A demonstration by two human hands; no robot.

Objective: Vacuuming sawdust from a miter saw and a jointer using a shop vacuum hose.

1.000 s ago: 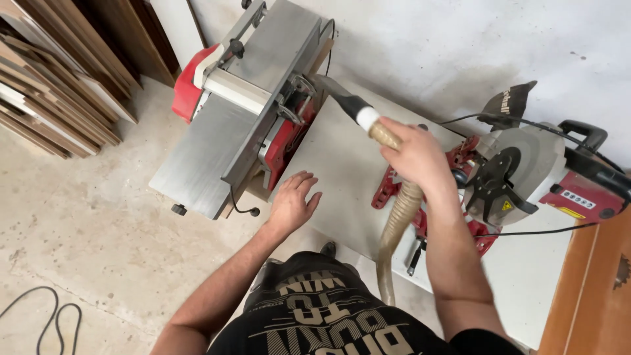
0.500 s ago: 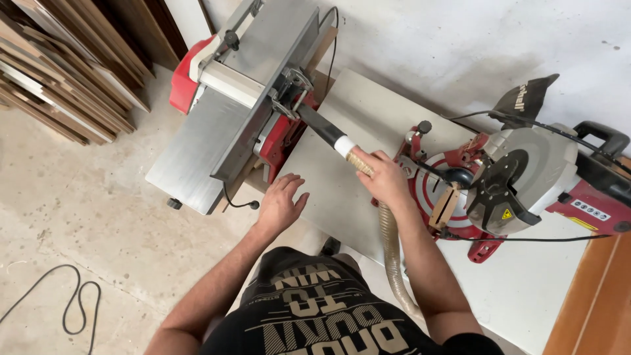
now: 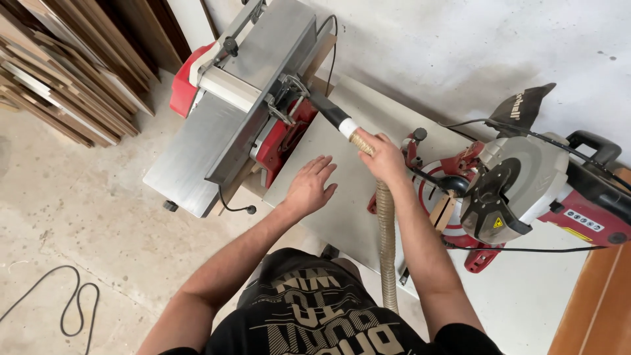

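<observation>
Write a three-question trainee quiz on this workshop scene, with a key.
1. True or false: the left hand lies flat on the white tabletop.
2. What does the right hand grip?
A. the ribbed hose near its black nozzle
B. the mitre saw
C. a board
3. Fill in: the nozzle points toward the red and grey ____.

Key: 1 true; 2 A; 3 planer.
</observation>
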